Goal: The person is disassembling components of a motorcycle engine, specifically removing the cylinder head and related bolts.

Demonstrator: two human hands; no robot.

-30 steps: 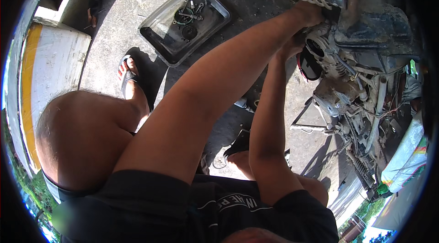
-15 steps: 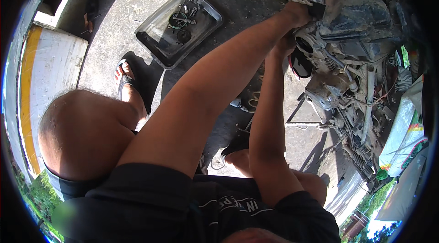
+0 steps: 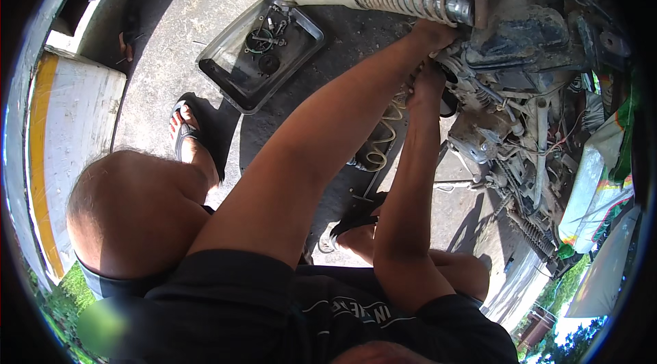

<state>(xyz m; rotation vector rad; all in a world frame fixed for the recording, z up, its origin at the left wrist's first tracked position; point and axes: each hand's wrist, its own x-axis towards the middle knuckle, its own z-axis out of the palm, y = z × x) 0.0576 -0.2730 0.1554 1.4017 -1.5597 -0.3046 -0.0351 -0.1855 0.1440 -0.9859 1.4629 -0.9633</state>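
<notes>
A partly stripped, dirty motorcycle (image 3: 489, 131) fills the right side. My left hand (image 3: 435, 32) reaches in beneath a rusty coil-spring shock absorber (image 3: 400, 1); its fingers are hidden behind the shock's end and the machine. Just nearer to me, my right hand (image 3: 429, 80) is beside the engine parts, its fingers curled and mostly out of sight. Whether it grips anything does not show. A dark rounded part (image 3: 449, 102) shows partly behind my right wrist. Above my left hand sits a dusty black housing (image 3: 523, 39).
A metal tray (image 3: 252, 104) with loose engine parts lies on the concrete floor at the far left. A coiled yellowish air hose (image 3: 375, 158) lies between my forearms. A white sack (image 3: 595, 186) is at the right, and a white and yellow board (image 3: 82, 104) stands at the left.
My right hand has drawn slightly toward me from beneath the left one. My left hand remains under the shock. The view has shifted a little, and more of the coiled hose shows.
</notes>
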